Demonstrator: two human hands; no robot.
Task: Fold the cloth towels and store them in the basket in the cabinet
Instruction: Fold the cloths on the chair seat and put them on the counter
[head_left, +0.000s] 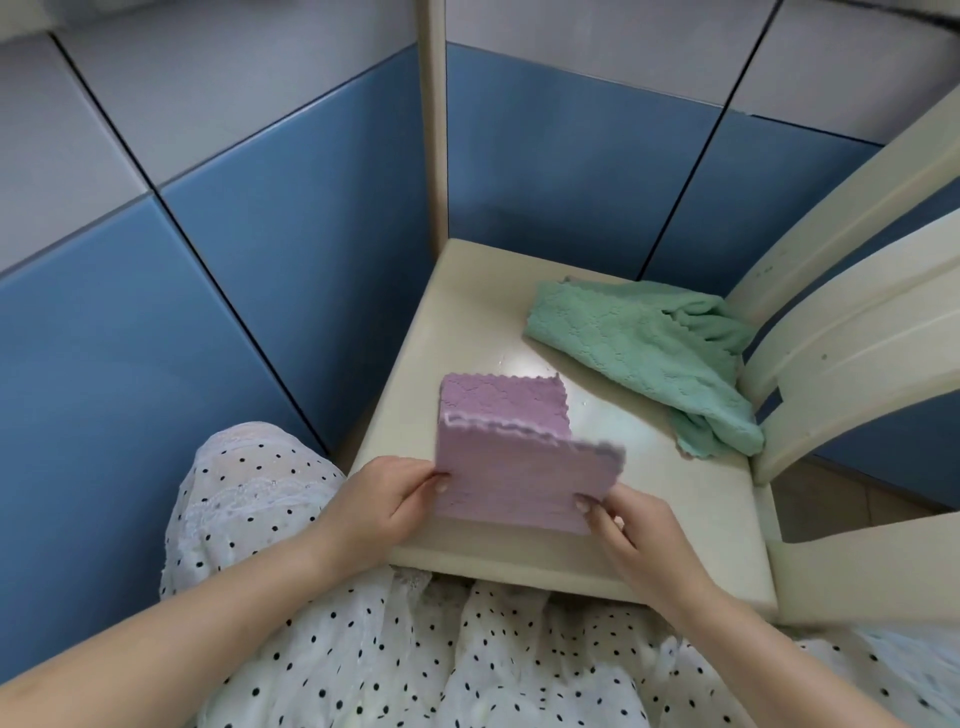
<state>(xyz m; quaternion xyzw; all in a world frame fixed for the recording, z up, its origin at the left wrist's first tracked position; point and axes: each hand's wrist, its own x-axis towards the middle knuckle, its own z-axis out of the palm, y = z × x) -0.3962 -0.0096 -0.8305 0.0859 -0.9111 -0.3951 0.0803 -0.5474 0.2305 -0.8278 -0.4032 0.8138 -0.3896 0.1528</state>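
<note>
I was in a home, in a tiled room that looked like a kitchen or a washroom. The wall (291, 218) in front of me was covered in large glossy tiles, blue below and pale grey above, with dark joints between them. I sat close to a cream painted chair (467, 322) and used its seat for my work. Small household towels lay on it, a green towel (644, 353) loose near the backrest. My dotted white dress (395, 654) was everyday house wear.
</note>
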